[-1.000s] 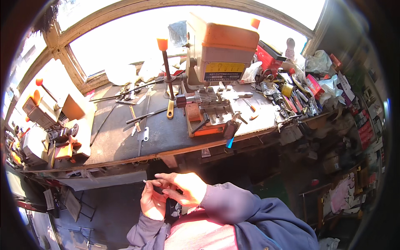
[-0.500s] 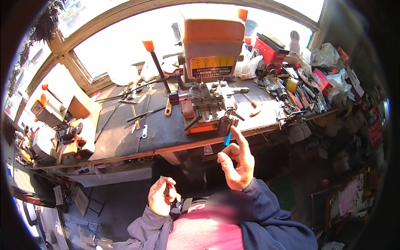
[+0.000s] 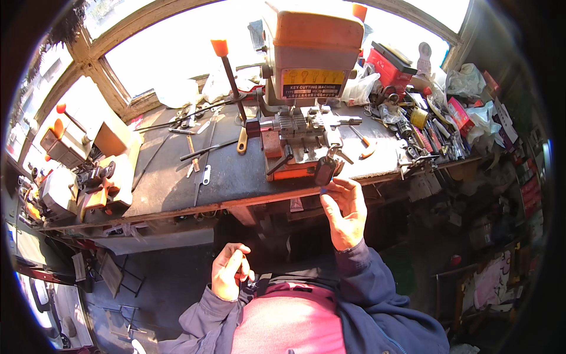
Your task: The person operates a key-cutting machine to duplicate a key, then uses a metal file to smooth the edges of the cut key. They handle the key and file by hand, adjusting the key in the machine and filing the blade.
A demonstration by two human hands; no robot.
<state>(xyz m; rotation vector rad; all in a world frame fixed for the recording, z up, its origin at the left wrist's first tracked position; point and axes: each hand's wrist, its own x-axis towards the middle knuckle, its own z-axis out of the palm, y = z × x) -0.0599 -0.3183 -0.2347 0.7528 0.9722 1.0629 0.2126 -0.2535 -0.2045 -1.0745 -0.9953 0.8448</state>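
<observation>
A machine (image 3: 312, 32) with an orange top and grey body stands on the bench; below it are metal clamps (image 3: 298, 127) and a dark hanging piece (image 3: 324, 168) at the front. My right hand (image 3: 345, 212) is raised just below that piece, its fingers bent around a small blue piece (image 3: 323, 190), largely covered. My left hand (image 3: 230, 271) is lower, away from the bench in front of my body, fingers curled together around something too hidden to name.
The wooden bench (image 3: 159, 194) carries files (image 3: 206, 150) at left, a smaller orange-trimmed machine (image 3: 97, 192) farther left, and a heap of tools (image 3: 424, 135), bags and a red box (image 3: 389, 71) at right. A folding stool (image 3: 111, 273) stands on the floor at lower left.
My hands were together a second ago; my right hand has since risen rightward to the machine's front, where its fingers now cover most of the blue piece. My left hand stays low, curled.
</observation>
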